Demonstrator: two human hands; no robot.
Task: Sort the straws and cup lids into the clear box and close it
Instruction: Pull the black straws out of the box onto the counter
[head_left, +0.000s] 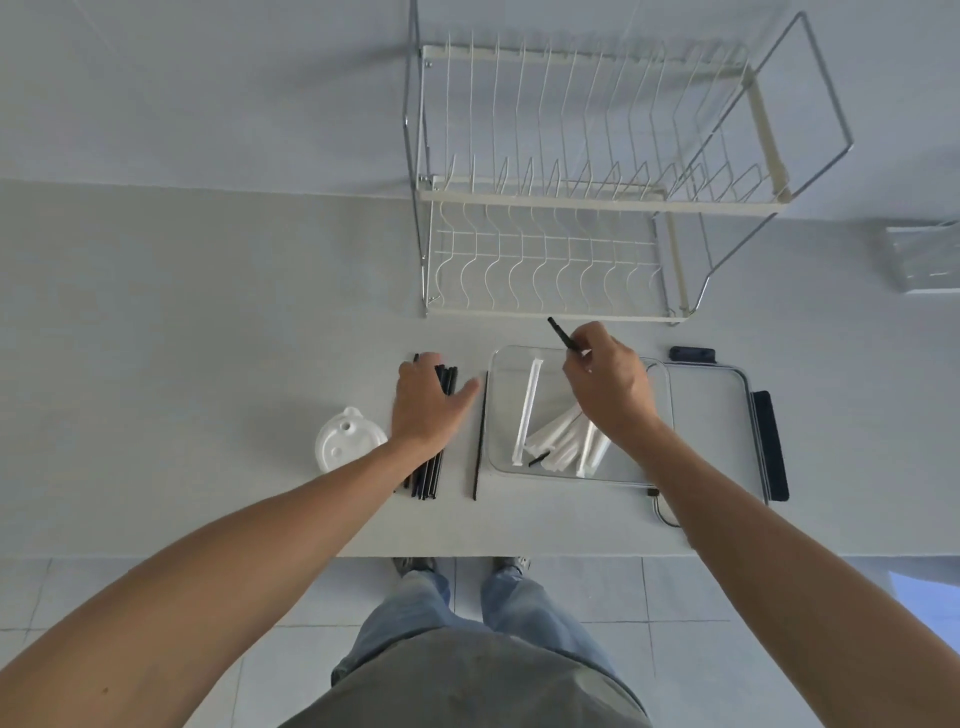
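right hand (608, 384) lowers nothing visible but a black straw (562, 335) over the clear box (501, 410); left hand (428, 402) on the straw bundle.

right hand: fingers curled, pinching one black straw, which slants up and away above the far rim of the clear box. left hand: fingers straight and flat, thumb spread to the right, pressing on the bundle of black straws (428, 478) lying on the white counter (208, 338) left of the box. single black straw (479, 441): lies alone between the bundle and the box wall. inside the box: paper-wrapped white straws (532, 410). white cup lids (347, 440): on the counter, just left of the left wrist. box lid (711, 421) with dark clips: lies flat, right of the box. wire dish rack (571, 208): behind the box.
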